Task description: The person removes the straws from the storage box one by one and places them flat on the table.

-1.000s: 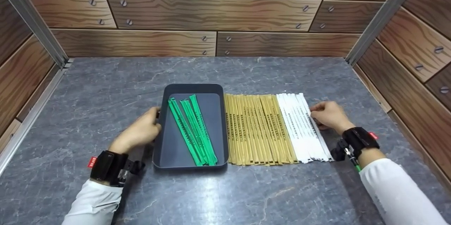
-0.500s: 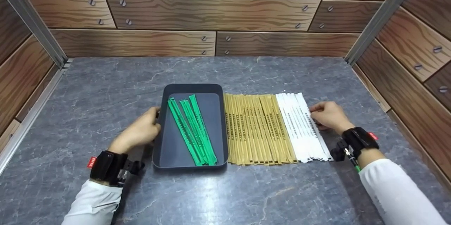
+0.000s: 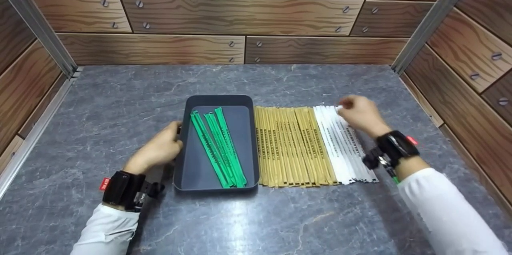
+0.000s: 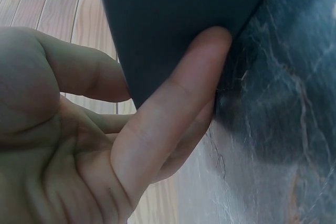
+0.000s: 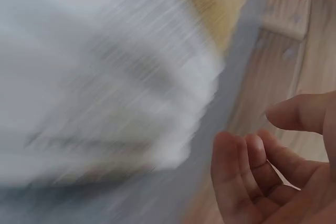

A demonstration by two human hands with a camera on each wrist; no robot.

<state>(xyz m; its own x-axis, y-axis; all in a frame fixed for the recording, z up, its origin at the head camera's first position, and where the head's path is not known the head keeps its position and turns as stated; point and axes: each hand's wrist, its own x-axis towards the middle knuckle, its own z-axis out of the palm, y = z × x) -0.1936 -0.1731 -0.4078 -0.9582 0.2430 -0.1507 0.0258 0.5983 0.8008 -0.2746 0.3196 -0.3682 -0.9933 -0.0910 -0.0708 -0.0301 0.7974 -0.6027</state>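
Note:
In the head view my left hand (image 3: 162, 145) holds the left side of a dark grey tray (image 3: 186, 105). The left wrist view shows the thumb at the edge of the tray wall (image 4: 152, 19) and a finger against its face. Several long green stick packets (image 3: 226, 147) lie slanted in the tray. My right hand (image 3: 361, 116) hovers over the top right part of a row of white stick packets (image 3: 334, 143). Its thumb and fingertips are apart with nothing between them in the right wrist view. The white packets (image 5: 131, 77) are blurred there.
Gold stick packets (image 3: 296, 147) lie side by side between the tray and the white ones. All rest on a grey marbled tabletop (image 3: 288, 219). Wood-patterned panels (image 3: 240, 11) close the back and sides, with metal posts (image 3: 436, 19) at the corners.
My right hand has left the right edge of the white packets and moved up and left over their top end. My left hand and the tray have stayed put.

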